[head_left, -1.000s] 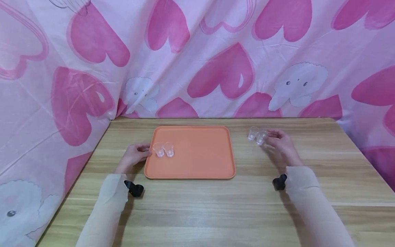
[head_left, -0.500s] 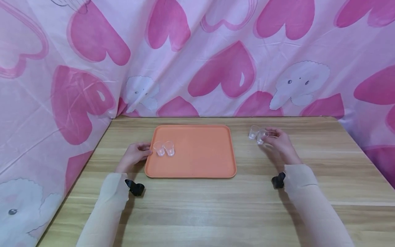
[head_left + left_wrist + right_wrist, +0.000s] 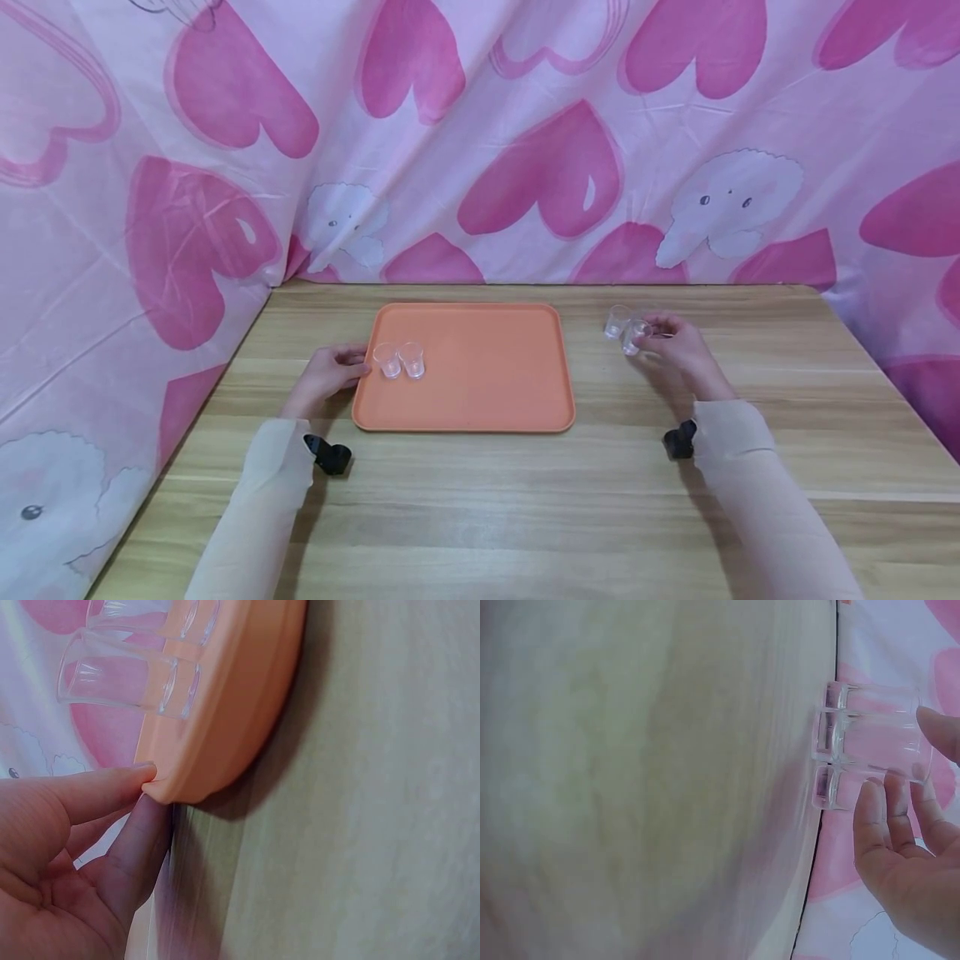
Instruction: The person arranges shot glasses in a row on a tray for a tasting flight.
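Observation:
My left hand [image 3: 321, 382] pinches the left rim of an orange tray [image 3: 487, 367], thumb and finger meeting at its edge in the left wrist view. Two small clear cups [image 3: 412, 361] stand upright side by side on the tray, near that hand. To the right of the tray, my right hand [image 3: 682, 350] holds a clear cup [image 3: 636, 337] between thumb and fingers, at or just above the table. Another clear cup [image 3: 617, 322] stands close behind it to the left. In the right wrist view several cup bases overlap, so the exact number is unclear.
A light wooden table [image 3: 480, 508] bears everything. A pink cloth [image 3: 540, 167] with hearts hangs along the table's back and left edges. Black wrist cameras [image 3: 328, 456] sit at both sleeves, just above the tabletop.
The cup in my right hand has shifted very slightly toward me, the fingers moving with it. My left hand, the tray and its two cups stay in place.

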A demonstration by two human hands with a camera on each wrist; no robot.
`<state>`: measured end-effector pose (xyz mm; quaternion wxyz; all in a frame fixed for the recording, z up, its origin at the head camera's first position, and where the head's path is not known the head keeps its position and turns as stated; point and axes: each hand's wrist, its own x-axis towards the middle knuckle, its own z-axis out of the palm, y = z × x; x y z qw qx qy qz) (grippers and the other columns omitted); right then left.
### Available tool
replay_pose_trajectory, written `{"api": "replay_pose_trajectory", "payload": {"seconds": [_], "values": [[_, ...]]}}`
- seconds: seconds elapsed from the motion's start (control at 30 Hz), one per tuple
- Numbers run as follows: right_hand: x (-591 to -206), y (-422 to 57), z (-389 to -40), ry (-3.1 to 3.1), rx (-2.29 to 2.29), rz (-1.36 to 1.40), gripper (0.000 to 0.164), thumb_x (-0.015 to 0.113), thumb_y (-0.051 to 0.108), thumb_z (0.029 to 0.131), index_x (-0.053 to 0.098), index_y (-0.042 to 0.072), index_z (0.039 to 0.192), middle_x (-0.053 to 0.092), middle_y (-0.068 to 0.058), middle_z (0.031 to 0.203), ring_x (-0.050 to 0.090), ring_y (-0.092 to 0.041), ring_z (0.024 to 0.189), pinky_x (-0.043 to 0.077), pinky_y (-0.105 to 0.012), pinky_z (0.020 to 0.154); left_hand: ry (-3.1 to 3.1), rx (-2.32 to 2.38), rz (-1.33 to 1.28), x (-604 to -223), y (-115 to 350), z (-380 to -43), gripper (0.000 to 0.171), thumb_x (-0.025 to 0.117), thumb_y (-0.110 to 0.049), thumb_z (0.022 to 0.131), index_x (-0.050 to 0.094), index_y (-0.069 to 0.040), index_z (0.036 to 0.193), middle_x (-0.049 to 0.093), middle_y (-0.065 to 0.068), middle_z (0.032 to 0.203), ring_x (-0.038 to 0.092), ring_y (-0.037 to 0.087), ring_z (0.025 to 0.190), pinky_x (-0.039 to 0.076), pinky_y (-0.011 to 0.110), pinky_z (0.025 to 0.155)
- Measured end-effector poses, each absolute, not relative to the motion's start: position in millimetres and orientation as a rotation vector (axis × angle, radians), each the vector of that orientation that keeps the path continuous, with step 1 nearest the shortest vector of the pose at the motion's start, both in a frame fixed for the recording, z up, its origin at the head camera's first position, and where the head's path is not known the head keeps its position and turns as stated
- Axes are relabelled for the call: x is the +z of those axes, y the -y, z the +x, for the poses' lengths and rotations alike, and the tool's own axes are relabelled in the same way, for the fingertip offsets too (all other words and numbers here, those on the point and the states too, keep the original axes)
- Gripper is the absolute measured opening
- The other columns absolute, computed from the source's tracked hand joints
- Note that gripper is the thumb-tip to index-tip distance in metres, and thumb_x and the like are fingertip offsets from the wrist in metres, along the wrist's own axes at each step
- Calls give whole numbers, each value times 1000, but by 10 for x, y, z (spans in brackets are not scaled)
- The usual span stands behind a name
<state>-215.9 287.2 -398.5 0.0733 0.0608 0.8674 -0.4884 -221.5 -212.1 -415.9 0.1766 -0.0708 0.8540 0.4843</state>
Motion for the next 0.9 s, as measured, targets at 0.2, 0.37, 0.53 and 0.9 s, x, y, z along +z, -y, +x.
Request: {"api": "replay_pose_trajectory", "payload": {"seconds": [0.2, 0.37, 0.53, 0.9], "values": [[-3944, -2876, -2141, -2594, -1420, 175, 58, 60, 17, 94, 36, -8, 140, 48, -20, 127, 47, 1, 91, 49, -8, 79, -2431, 1358, -199, -4182, 2132, -2222, 47, 54, -11, 97, 43, 2, 141, 53, 26, 133, 62, 19, 106, 53, 35, 97], [-3876, -2862, -2143, -2592, -1435, 194, 60, 60, 23, 94, 36, -6, 141, 48, -15, 129, 45, -1, 97, 43, -7, 79, -2429, 1363, -204, -4177, 2136, -2211, 47, 55, -12, 96, 44, 2, 140, 54, 25, 132, 62, 17, 104, 54, 32, 95], [-3769, -2799, -2149, -2598, -1540, 160, 60, 62, 22, 92, 36, -6, 139, 52, 6, 110, 47, 7, 93, 43, -3, 79, -2411, 1396, -183, -4163, 2140, -2202, 47, 55, -11, 96, 43, 3, 140, 53, 26, 132, 61, 13, 101, 55, 30, 94], [-3546, -2347, -2214, -2548, -1611, 73, 51, 64, 22, 91, 43, -1, 132, 51, 10, 100, 51, 3, 90, 46, -9, 76, -2412, 1413, -150, -4165, 2157, -2209, 46, 53, -10, 97, 43, 5, 139, 53, 27, 132, 60, 6, 95, 56, 25, 90]]}}
